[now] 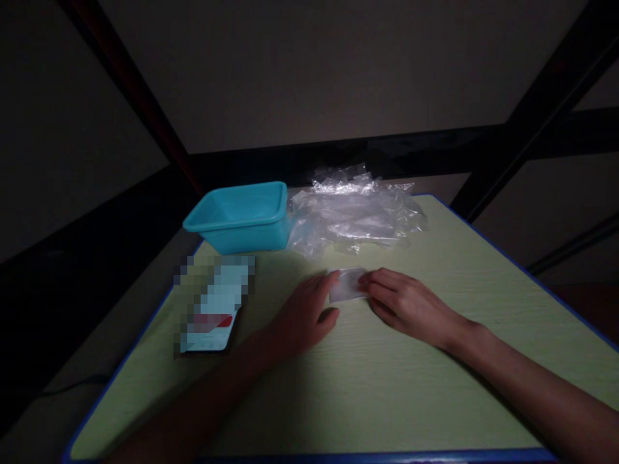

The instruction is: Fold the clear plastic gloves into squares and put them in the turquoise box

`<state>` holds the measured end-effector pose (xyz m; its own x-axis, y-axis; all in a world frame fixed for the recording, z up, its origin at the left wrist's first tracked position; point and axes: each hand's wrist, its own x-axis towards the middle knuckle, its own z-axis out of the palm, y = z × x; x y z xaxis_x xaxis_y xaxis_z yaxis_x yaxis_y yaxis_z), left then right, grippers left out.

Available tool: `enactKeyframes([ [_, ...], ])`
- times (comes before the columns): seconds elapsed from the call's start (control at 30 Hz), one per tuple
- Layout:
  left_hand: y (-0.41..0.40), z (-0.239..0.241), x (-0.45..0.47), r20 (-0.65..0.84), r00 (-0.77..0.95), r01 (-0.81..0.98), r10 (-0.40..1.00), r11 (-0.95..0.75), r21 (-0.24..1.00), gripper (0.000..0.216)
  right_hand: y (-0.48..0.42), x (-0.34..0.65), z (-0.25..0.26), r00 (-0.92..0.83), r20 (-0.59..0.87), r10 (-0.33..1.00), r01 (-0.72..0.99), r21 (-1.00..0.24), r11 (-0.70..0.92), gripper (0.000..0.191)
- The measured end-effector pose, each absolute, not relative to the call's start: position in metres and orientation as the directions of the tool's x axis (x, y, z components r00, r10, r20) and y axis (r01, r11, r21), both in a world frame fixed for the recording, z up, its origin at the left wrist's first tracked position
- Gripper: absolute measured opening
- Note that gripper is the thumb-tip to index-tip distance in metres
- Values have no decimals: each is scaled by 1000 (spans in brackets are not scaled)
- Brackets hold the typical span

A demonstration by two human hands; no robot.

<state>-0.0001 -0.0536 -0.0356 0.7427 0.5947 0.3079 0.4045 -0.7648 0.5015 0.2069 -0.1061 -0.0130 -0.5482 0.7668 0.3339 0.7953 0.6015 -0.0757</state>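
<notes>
A small folded piece of whitish, see-through plastic [347,285] lies flat on the tabletop between my hands. My left hand [304,316] rests at its left edge, fingertips touching it, with the thumb held apart from the fingers. At the opposite end, my right hand [403,303] has its fingers bent and pressed together on the plastic's right edge. The right thumb is mostly hidden under the fingers. Just beyond both hands spreads a loose heap of crumpled clear plastic bags [358,216].
A turquoise plastic basin [242,232] stands at the back left, touching the heap. A phone [217,306] with a lit, pixelated screen lies left of my left hand. The pale green table [387,399] has a blue edge. Dark bars and a wall rise behind.
</notes>
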Motion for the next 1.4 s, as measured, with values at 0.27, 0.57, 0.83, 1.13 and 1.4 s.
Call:
enactKeyframes([
  [0.27, -52, -32, 0, 321, 711, 383, 626, -727, 571, 47, -104, 205, -15, -396, 464, 792, 739, -351, 575, 19],
  [0.57, -46, -26, 7, 277, 564, 272, 778, -492, 827, 10, -106, 198, -6, 24, 277, 960, 364, -897, 250, 19],
  [0.83, -54, -22, 17, 20, 548, 81, 836, -77, 994, 8, -102, 197, -6, 151, 83, 985, 65, -995, 74, 23],
  [1.13, -56, -18, 18, -83, 528, -31, 845, 117, 993, 22, -102, 192, -6, 154, 38, 987, -71, -996, 49, 19],
  [1.4, -56, -18, 17, -84, 509, -42, 857, 122, 992, 28, -101, 195, -13, 41, 147, 988, -18, -989, 147, 28],
])
